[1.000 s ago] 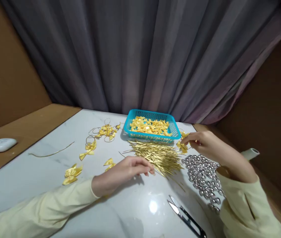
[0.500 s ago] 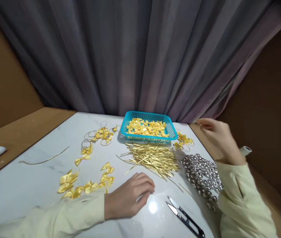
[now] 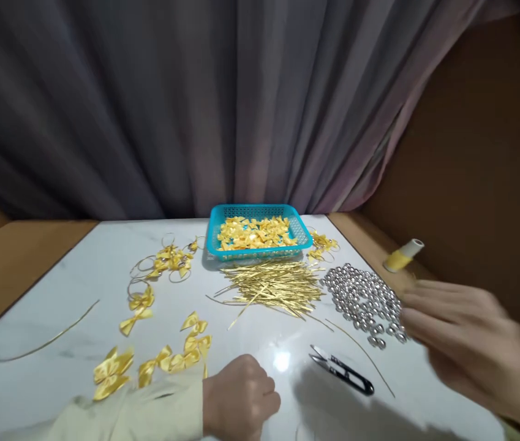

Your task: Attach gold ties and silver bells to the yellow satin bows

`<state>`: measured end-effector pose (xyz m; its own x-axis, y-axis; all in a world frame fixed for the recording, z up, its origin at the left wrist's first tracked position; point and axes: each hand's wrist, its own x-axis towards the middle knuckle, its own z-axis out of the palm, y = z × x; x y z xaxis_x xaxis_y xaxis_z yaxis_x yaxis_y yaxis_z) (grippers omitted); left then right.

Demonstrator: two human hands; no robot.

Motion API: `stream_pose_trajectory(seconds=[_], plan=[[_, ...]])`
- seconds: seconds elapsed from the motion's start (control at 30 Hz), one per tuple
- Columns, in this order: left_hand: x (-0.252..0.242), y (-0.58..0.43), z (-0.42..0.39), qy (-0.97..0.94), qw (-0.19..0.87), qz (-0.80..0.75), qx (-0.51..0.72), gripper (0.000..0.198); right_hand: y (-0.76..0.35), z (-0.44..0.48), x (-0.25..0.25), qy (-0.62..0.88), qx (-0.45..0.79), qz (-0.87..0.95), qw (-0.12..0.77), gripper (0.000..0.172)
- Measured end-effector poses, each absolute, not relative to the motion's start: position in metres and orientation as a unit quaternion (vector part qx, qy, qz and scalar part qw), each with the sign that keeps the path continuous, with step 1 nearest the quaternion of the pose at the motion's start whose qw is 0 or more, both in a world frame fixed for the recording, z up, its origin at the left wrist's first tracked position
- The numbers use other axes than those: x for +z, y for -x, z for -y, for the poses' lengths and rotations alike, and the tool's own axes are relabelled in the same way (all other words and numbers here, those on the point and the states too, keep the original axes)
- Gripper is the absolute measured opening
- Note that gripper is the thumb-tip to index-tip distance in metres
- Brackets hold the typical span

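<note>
My left hand (image 3: 240, 395) rests on the white marble table (image 3: 80, 275) near its front edge, curled into a loose fist, with nothing visible in it. My right hand (image 3: 464, 337) hovers at the right, blurred by motion, fingers stretched toward the heap of silver beads (image 3: 361, 294). Black thread snips (image 3: 342, 370) lie between the two hands. A pile of gold wire ties (image 3: 271, 285) sits mid-table in front of a blue basket (image 3: 214, 229) full of yellow bows. Loose yellow ribbon bows (image 3: 168, 355) lie beside my left sleeve.
More bows on gold wire rings (image 3: 168, 260) lie at the left of the basket, and a few bows (image 3: 320, 244) at its right. A long gold strip (image 3: 39, 343) lies far left. A yellow thread spool (image 3: 402, 256) sits on the wooden ledge. A grey curtain hangs behind.
The view has swung right. My right hand came back from the far right table edge toward me, over the beads. My left hand drew nearer and curled tighter.
</note>
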<state>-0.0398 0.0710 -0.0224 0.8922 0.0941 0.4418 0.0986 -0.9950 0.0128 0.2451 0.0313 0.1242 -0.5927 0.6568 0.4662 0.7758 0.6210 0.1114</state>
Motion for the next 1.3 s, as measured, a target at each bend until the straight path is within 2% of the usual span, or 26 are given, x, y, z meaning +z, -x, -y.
stream_pose_trajectory(seconds=[0.13,0.17,0.23,0.43,0.63,0.73,0.9,1.1,1.3], plan=[[-0.016,0.039,-0.074,0.986,0.021,0.039,-0.163,0.010,-0.232,-0.036,0.083,0.493,-0.083,0.866,0.018,0.021],[-0.015,0.038,-0.074,0.988,0.022,0.036,-0.147,0.010,-0.233,-0.033,0.074,0.521,-0.051,0.852,-0.011,0.022],[-0.013,0.037,-0.075,0.991,0.017,0.034,-0.127,0.011,-0.235,-0.021,0.059,0.552,0.011,0.834,-0.013,0.021],[-0.014,0.033,-0.076,0.995,-0.015,0.034,-0.092,0.012,-0.216,0.018,0.041,0.538,0.230,0.794,0.165,0.021],[-0.011,0.027,-0.079,0.994,-0.033,0.043,-0.092,0.016,-0.184,0.023,0.019,0.525,0.333,0.740,0.255,0.021],[-0.008,0.026,-0.079,0.994,-0.042,0.048,-0.094,0.017,-0.181,0.017,0.010,0.530,0.353,0.716,0.285,0.009],[-0.004,0.025,-0.080,0.991,-0.081,0.058,-0.091,0.018,-0.181,0.012,0.008,0.536,0.414,0.651,0.343,0.010],[-0.005,0.024,-0.081,0.978,-0.170,0.075,-0.091,0.018,-0.182,0.010,0.023,0.522,0.531,0.534,0.401,0.020],[0.017,0.021,-0.076,0.921,-0.331,0.162,-0.126,0.020,-0.175,0.011,0.029,0.495,0.594,0.480,0.415,0.025]])
